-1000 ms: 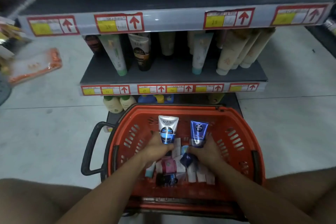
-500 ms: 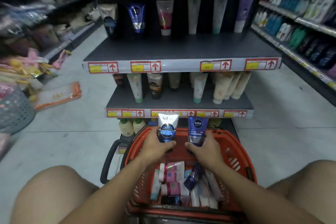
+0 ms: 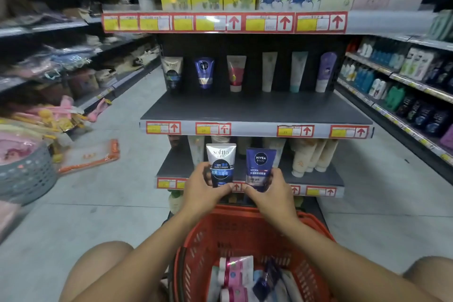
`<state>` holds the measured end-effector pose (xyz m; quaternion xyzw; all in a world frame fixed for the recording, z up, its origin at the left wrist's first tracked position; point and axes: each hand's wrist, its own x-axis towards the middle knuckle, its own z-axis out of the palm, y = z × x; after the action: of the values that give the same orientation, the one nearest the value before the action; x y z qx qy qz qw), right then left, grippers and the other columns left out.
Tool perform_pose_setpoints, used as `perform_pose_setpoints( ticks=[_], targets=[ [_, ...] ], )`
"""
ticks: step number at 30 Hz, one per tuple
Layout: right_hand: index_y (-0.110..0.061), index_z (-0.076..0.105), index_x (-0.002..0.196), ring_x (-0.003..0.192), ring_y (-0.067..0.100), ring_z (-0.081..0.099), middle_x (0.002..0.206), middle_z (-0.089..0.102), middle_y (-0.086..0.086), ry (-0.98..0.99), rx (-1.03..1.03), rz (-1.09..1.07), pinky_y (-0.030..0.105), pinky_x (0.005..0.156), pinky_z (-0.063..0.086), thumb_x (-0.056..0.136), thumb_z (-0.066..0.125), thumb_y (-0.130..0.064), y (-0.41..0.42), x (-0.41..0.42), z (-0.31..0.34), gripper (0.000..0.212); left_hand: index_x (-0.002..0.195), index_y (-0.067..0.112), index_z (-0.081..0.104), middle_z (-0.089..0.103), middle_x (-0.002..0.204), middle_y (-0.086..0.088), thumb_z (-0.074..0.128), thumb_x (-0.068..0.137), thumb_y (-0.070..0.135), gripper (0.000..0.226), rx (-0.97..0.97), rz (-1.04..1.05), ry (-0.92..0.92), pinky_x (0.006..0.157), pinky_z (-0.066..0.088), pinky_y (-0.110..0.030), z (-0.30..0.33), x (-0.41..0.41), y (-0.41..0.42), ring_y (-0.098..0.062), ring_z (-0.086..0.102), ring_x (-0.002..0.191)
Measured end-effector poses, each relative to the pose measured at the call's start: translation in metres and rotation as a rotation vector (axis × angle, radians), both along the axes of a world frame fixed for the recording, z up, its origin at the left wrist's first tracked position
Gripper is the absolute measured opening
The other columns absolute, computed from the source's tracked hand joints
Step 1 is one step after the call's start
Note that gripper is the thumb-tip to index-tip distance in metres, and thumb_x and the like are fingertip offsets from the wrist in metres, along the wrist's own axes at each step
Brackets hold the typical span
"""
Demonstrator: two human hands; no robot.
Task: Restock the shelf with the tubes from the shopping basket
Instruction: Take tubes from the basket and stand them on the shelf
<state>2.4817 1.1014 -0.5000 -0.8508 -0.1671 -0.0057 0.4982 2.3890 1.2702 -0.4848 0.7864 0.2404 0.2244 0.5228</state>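
my left hand grips one Softto tube | my right hand grips one Nivea tube | six tubes along shelf's back edge

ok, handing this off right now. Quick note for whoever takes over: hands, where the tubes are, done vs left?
Left hand grips a white Softto tube, upright.
Right hand grips a blue Nivea Men tube, upright.
Both are held above the red basket, in front of the lower shelves.
The middle shelf has six tubes at its back, including a matching Softto and a blue one; its front is bare.
Done: two tubes picked.
Left: shelve them, likely in front of their matches, then the remaining tubes in the basket.
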Motion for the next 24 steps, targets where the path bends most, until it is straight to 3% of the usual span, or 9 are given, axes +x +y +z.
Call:
perform_pose_setpoints(
  ticks=[3, 7, 13, 17, 21, 24],
  targets=[
    [-0.033, 0.051, 0.106, 0.085, 0.006, 0.069, 0.094, 0.071, -0.016, -0.04, -0.001, 0.008, 0.041, 0.078, 0.06, 0.067, 0.083, -0.054, 0.011, 0.008, 0.015, 0.054, 0.125, 0.022, 0.059, 0.072, 0.103, 0.01, 0.094, 0.074, 0.023, 0.062, 0.037, 0.015, -0.042, 0.065, 0.05, -0.008, 0.02, 0.003, 0.007, 0.002, 0.069, 0.087],
    [-0.034, 0.051, 0.107, 0.087, 0.005, 0.068, 0.097, 0.069, -0.016, -0.1, 0.001, 0.01, 0.039, 0.08, 0.06, 0.068, 0.084, -0.055, 0.028, 0.024, 0.043, 0.055, 0.121, 0.031, 0.056, 0.064, 0.099, 0.024, 0.093, 0.074, 0.029, 0.06, 0.13, 0.053, -0.083, 0.066, 0.046, -0.002, 0.046, 0.013, 0.02, 0.024, 0.058, 0.084],
    [-0.031, 0.052, 0.106, 0.087, 0.006, 0.069, 0.097, 0.071, -0.015, -0.187, 0.076, -0.011, 0.042, 0.079, 0.06, 0.067, 0.083, -0.053, 0.059, 0.057, 0.09, 0.055, 0.13, 0.025, 0.056, 0.068, 0.107, 0.013, 0.094, 0.073, 0.029, 0.068, 0.179, 0.113, -0.145, 0.067, 0.051, -0.005, 0.081, 0.041, 0.05, 0.007, 0.065, 0.088],
    [-0.032, 0.048, 0.109, 0.094, 0.012, 0.069, 0.103, 0.069, -0.013, -0.23, 0.061, -0.008, 0.044, 0.084, 0.059, 0.07, 0.083, -0.054, 0.077, 0.081, 0.119, 0.056, 0.136, 0.022, 0.054, 0.07, 0.12, 0.006, 0.092, 0.075, 0.03, 0.072, 0.224, 0.134, -0.186, 0.084, 0.058, -0.022, 0.108, 0.066, 0.071, -0.01, 0.069, 0.103],
    [-0.028, 0.047, 0.114, 0.1, 0.017, 0.067, 0.11, 0.068, -0.007, -0.236, 0.021, -0.012, 0.043, 0.088, 0.057, 0.074, 0.083, -0.051, 0.091, 0.106, 0.135, 0.059, 0.138, 0.02, 0.053, 0.07, 0.12, 0.006, 0.092, 0.075, 0.033, 0.075, 0.29, 0.163, -0.174, 0.077, 0.049, -0.011, 0.128, 0.092, 0.09, -0.009, 0.068, 0.101],
    [-0.025, 0.048, 0.116, 0.103, 0.021, 0.066, 0.112, 0.068, -0.004, -0.23, -0.006, -0.039, 0.044, 0.088, 0.056, 0.074, 0.084, -0.05, 0.101, 0.122, 0.137, 0.061, 0.137, 0.018, 0.053, 0.071, 0.121, 0.002, 0.092, 0.076, 0.033, 0.074, 0.326, 0.173, -0.146, 0.084, 0.052, -0.021, 0.133, 0.111, 0.1, -0.012, 0.068, 0.104]
  ],
)
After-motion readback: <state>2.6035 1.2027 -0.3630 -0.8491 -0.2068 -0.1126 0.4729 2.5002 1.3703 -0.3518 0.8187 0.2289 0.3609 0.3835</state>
